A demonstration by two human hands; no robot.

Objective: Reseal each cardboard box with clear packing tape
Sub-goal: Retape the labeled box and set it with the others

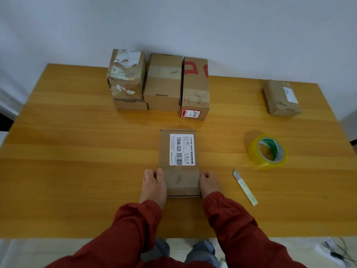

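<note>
One labelled box (178, 163) lies nearest; tape roll (254, 151), knife (245, 187) well right.

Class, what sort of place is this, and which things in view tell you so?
Likely a makeshift packing station in a plain room: worn cardboard boxes lined up on a wooden table, a tape roll and a knife blade near the labelled box.

— How many cardboard boxes do we count?
— We count six: one near box (179, 163); four in the far group, namely torn-label box (126, 74), flat box (130, 105), plain box (163, 84), red-printed box (195, 88); one lone box (281, 97).
— And the rest?
— One tape roll (254, 151); one cutter (245, 187); one table (77, 151); two hands, left hand (154, 184) and right hand (209, 183).
</note>
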